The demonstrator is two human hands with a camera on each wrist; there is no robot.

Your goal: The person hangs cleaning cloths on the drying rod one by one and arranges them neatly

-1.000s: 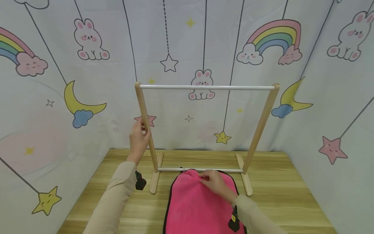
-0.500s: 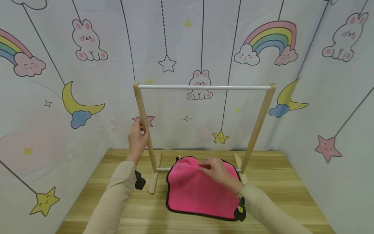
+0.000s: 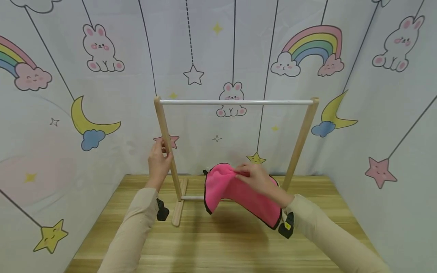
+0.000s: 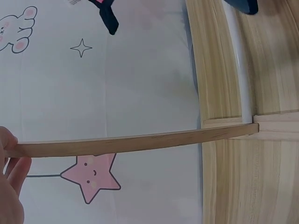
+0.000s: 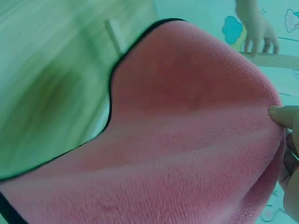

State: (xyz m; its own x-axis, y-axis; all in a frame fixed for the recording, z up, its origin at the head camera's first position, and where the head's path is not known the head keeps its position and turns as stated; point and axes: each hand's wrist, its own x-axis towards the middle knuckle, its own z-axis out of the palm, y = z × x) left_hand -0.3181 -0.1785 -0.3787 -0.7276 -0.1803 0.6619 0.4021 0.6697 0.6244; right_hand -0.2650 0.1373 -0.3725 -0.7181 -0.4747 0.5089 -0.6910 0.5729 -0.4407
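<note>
My right hand (image 3: 257, 178) pinches a pink towel (image 3: 218, 185) with black edging, near its top. Raised off the table, the towel hangs in folds from the fingers in front of a rack; the right wrist view shows its fluffy face (image 5: 187, 116). At the left, my left hand (image 3: 159, 163) holds the left wooden post (image 3: 163, 125) of this rack, thumb and fingers on either side. A white upper rod (image 3: 198, 102) joins the post to the right post (image 3: 301, 144). The towel hides most of the lower white rod (image 3: 192, 198) and the right foot.
The rack stands at the back of a wood-grain table (image 3: 211, 246). Close behind it hangs a white backdrop (image 3: 198, 151) printed with rabbits, stars and rainbows, which also covers both sides. A small dark tab (image 3: 205, 172) sticks out at the towel's left corner.
My right hand has lifted the towel up and away from me; its lower edge has left the table and swings under the hand. The left hand stays on the post.
</note>
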